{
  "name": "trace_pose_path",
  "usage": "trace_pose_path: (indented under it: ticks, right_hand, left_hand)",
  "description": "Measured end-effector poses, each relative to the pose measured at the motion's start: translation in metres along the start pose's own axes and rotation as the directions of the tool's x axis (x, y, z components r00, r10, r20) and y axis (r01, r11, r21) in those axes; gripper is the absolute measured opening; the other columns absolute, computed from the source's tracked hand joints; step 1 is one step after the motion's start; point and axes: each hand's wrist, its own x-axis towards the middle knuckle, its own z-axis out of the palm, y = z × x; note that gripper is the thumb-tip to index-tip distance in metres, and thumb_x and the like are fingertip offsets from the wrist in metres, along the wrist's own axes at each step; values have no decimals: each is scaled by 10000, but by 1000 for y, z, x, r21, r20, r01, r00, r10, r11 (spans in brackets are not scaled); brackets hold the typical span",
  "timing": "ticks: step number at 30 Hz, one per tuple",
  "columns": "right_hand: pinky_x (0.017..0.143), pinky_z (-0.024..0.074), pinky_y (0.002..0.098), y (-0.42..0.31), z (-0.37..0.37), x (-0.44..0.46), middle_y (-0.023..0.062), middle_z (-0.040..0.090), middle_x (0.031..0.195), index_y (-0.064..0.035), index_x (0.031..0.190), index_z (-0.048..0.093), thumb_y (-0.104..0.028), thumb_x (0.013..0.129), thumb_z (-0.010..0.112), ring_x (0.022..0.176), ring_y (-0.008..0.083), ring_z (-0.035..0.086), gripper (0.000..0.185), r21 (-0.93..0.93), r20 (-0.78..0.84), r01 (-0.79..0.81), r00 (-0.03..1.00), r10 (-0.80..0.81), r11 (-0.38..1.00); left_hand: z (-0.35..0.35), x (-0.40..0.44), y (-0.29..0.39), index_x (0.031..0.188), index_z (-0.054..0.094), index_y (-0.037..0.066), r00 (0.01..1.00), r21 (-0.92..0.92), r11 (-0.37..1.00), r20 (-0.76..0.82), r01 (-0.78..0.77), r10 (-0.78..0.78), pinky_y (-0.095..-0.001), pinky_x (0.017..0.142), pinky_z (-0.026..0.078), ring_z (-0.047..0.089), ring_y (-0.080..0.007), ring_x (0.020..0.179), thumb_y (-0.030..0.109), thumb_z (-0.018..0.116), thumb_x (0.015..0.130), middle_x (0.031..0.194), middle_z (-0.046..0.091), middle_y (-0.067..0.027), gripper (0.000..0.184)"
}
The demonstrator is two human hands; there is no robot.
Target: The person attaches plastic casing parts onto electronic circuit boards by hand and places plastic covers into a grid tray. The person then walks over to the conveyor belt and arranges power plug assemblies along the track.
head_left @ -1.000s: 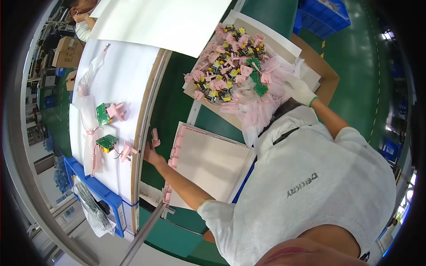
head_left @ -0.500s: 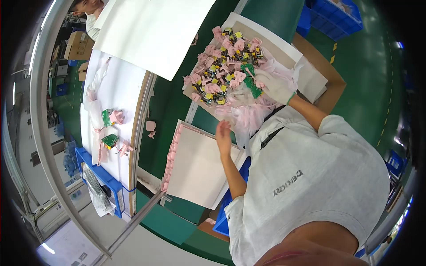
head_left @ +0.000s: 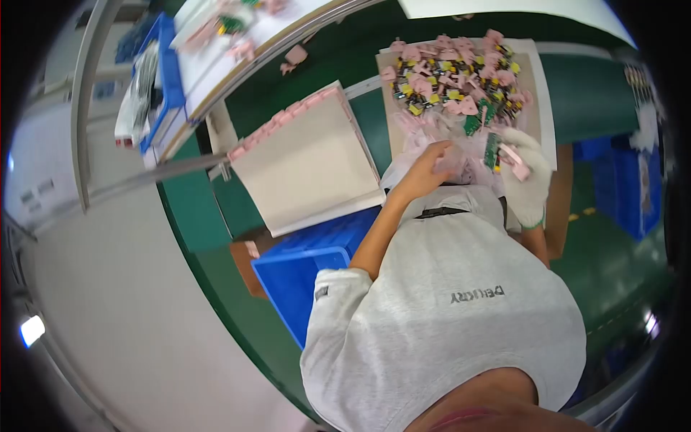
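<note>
Electronics workshop with heaped components (head_left: 453,78)

The person's gloved right hand (head_left: 529,183) holds 1 green circuit board (head_left: 491,152) with a pink plug piece (head_left: 515,163). The bare left hand (head_left: 434,167) is at translucent pinkish plastic (head_left: 409,150), near piled pink and yellow parts (head_left: 455,94).
</note>
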Motion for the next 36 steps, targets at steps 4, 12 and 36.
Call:
trace_pose_path:
  ticks: [4, 12, 36]
  right_hand:
    - [864, 487, 324, -42, 11, 46, 147, 611, 1082, -11, 1080, 492, 70, 798, 590, 922, 232, 606, 308, 370, -218, 40, 975, 45, 928]
    - [866, 453, 346, 142, 8, 38, 128, 593, 965, -8, 1188, 464, -44, 811, 596, 951, 220, 574, 401, -274, -184, -241, 963, 196, 931]
    - [856, 459, 473, 109, 4, -23, 201, 559, 1193, -79, 1295, 416, -171, 822, 600, 1058, 406, 559, 515, -494, -136, -540, 822, 554, 681]
  left_hand:
    - [-17, 15, -23, 1315, 468, 97, 942, 368, 909, -185, -197, 279, -433, 1014, 374, 426, -334, 1256, 144, 713, 759, 1330, 463, -168, 610]
    - [-56, -58, -129, 1431, 297, 41, 651, 556, 503, -759, 662, -18, -550, 1103, 209, 259, -480, 1333, 383, 765, 705, 1449, 262, -325, 929]
    - [-68, -63, -135, 1338, 432, 41, 679, 569, 535, -734, 625, -13, -519, 1032, 351, 340, -479, 1280, 282, 701, 769, 1393, 371, -279, 674]
